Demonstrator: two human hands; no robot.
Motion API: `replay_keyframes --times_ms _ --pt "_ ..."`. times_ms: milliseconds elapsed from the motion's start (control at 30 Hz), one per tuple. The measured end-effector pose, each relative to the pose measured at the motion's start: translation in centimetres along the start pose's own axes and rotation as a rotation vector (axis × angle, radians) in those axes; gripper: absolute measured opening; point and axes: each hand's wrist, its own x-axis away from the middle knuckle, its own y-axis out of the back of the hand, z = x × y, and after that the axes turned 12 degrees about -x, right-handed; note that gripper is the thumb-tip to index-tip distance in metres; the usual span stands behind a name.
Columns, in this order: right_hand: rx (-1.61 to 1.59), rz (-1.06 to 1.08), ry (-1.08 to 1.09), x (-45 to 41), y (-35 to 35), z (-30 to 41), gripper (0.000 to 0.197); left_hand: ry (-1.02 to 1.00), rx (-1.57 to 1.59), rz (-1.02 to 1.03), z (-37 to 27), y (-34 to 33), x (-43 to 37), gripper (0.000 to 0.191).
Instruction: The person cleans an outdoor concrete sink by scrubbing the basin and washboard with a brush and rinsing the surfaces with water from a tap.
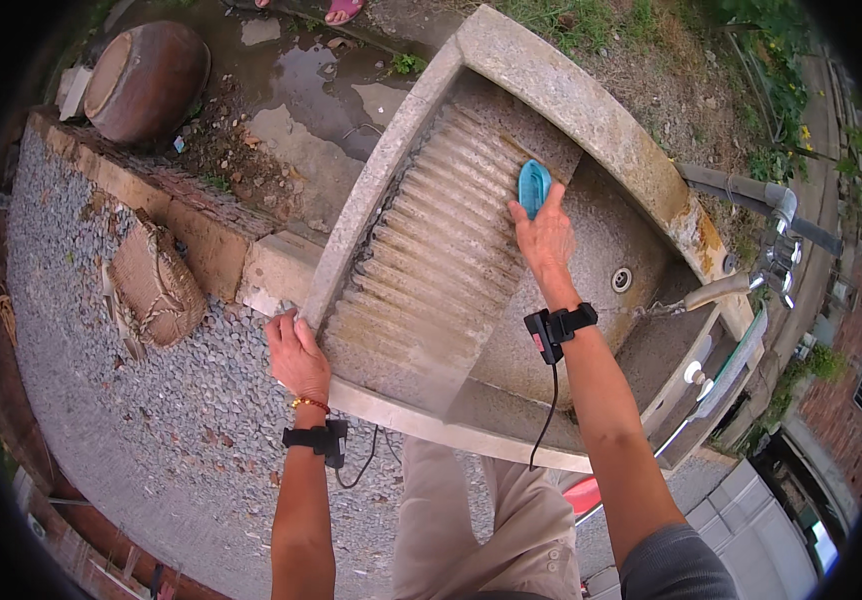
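My right hand (547, 234) holds a blue oval plastic scrubbing brush (534, 187) over the right ends of the ridges of a stone washboard (438, 240). The brush's underside is hidden. This ribbed slope forms the left part of a stone laundry sink (371, 187); the deeper basin with a round metal drain (621, 280) lies to the right. At the sink's near left corner, my left hand (297, 356) grips the rim with curled fingers. Each wrist wears a black strap with a small cabled device.
Water runs from a metal tap (780, 262) with a pale spout sleeve (716, 291) into the basin. A woven basket (157, 285) lies on the gravel at left, beside a low wall (198, 240). Behind it is a brown clay jar (150, 82). Someone's pink sandal (342, 10) shows at the top.
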Motion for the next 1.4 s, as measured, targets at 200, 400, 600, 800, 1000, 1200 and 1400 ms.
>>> replay_keyframes --times_ms 200,400,600,800,1000,1200,1400 --pt "-0.083 -0.029 0.171 -2.7 -3.0 5.3 0.048 0.015 0.046 0.025 -0.1 -0.4 -0.1 0.028" --pt "-0.152 0.0 0.169 -10.3 -5.9 10.8 0.028 -0.027 0.018 0.015 0.1 -0.3 0.0 0.033" --pt "0.136 -0.061 0.178 -14.0 -6.0 6.4 0.031 -0.007 0.013 0.026 0.1 0.3 -0.4 0.031" --pt "0.227 -0.211 -0.077 -11.1 -1.5 -1.3 0.026 -0.019 0.013 0.035 0.2 0.1 -0.2 0.027" --pt "0.272 -0.273 -0.301 -8.5 3.3 -7.0 0.033 0.044 0.029 0.07 0.2 0.0 -0.2 0.027" --pt "0.132 -0.109 0.206 -3.7 -0.2 0.4 0.048 0.026 0.042 0.062 0.6 0.0 -0.2 0.028" --pt "0.294 -0.117 0.476 -11.3 -5.1 7.2 0.035 0.068 0.041 0.078 0.7 0.5 -0.2 0.03"
